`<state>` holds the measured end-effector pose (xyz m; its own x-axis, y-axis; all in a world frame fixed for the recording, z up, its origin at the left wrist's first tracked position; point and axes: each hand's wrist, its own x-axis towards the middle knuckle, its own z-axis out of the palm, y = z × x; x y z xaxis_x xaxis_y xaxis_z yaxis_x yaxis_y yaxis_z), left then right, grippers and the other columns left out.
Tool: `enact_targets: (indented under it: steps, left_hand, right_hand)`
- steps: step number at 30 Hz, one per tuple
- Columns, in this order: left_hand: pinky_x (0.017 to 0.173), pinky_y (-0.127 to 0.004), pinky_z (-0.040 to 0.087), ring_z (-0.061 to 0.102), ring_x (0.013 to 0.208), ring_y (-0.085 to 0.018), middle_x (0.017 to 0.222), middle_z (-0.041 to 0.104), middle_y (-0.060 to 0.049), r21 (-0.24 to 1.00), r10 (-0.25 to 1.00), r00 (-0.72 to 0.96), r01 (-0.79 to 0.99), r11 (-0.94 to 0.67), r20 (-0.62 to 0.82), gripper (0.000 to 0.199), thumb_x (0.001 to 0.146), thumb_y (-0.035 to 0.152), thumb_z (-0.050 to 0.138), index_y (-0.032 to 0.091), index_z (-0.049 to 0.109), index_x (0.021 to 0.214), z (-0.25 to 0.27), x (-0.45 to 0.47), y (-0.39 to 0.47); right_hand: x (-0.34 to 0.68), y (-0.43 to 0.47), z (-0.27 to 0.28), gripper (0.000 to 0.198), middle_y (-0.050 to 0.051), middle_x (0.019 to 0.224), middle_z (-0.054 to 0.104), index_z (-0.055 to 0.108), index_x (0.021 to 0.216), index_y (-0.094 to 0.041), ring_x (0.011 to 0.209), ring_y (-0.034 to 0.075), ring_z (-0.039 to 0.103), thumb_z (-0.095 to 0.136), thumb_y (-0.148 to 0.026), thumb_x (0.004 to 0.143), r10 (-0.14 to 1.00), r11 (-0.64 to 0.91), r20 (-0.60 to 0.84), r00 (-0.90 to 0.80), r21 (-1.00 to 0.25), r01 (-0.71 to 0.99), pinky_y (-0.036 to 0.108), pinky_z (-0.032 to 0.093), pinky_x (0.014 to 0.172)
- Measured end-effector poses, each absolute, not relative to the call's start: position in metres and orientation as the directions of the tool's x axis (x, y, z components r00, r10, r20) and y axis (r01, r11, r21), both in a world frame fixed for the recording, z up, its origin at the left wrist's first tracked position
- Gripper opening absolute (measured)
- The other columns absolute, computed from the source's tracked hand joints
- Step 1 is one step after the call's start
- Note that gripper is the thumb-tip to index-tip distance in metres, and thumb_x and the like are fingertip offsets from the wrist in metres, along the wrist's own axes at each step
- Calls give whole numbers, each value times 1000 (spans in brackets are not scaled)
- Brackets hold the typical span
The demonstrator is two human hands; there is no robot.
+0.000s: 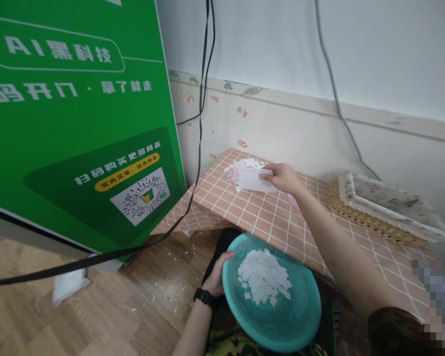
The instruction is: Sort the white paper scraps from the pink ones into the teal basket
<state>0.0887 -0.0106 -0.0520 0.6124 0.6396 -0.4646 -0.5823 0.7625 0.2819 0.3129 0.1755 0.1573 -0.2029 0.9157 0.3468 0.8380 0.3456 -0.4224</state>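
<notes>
My left hand point(217, 278) grips the left rim of a teal plastic basket point(307, 301), which rests over my lap below the table edge. Inside it lies a heap of small white paper pieces point(264, 277). Over the table, my right hand point(282, 177) pinches a flat white card point(256, 180) between thumb and fingers. Just behind the card is a pile of pink and white paper scraps point(232, 170), partly hidden by it. A bit of pink paper point(293, 203) shows beneath my right wrist.
A brown checked cloth covers the table point(222, 202). A lined wicker basket point(371, 217) stands against the wall at right. On the left is a green cabinet point(77, 118), with a black cable point(199, 148) hanging in front. White scraps and a white bag point(69, 286) lie on the floor.
</notes>
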Motion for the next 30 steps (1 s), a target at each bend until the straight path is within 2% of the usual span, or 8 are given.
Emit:
enact_targets:
  steps: [6,10,16,24,28,30]
  left_hand:
    - [70,-30,48,66,66,-20,66,72,-9,283,642,623,-582,762,-447,32,77,38,55,9,67,84,-54,89,-11]
    - [69,-30,48,65,62,-18,65,71,-7,280,649,616,-592,755,-447,28,77,37,55,12,66,78,-56,89,-10]
    - [71,-30,48,66,67,-19,68,72,-8,295,669,608,-606,739,-428,29,77,37,56,11,67,82,-54,89,-11]
    - [68,-31,48,65,61,-19,66,71,-8,323,656,591,-576,751,-470,30,76,39,57,11,67,79,-59,90,-10]
    - [70,-33,49,66,66,-21,66,71,-8,327,676,578,-597,732,-458,28,76,37,58,11,67,82,-59,89,-11]
    - [71,-33,49,66,68,-21,66,71,-8,320,675,581,-601,732,-454,28,76,37,57,11,67,83,-58,88,-11]
  right_hand:
    - [315,175,152,27,5,74,67,70,87,-15,65,18,57,57,-35,73,915,339,367,-165,-482,808,29,39,58]
    - [317,174,153,26,5,73,66,70,85,-15,63,18,56,59,-34,72,925,349,316,-209,-496,795,29,39,58]
    - [329,168,161,33,5,73,67,70,89,-13,65,19,57,61,-39,71,931,285,350,-102,-524,803,29,40,57]
    - [330,150,160,32,6,75,67,69,88,-14,65,19,58,60,-40,72,940,286,322,-112,-567,772,28,42,56]
    - [322,151,154,29,5,74,68,70,89,-16,64,18,58,60,-38,72,929,335,322,-184,-512,791,29,41,57]
    - [320,152,153,29,4,74,67,70,90,-16,64,17,58,60,-37,73,928,354,301,-220,-525,774,28,41,57]
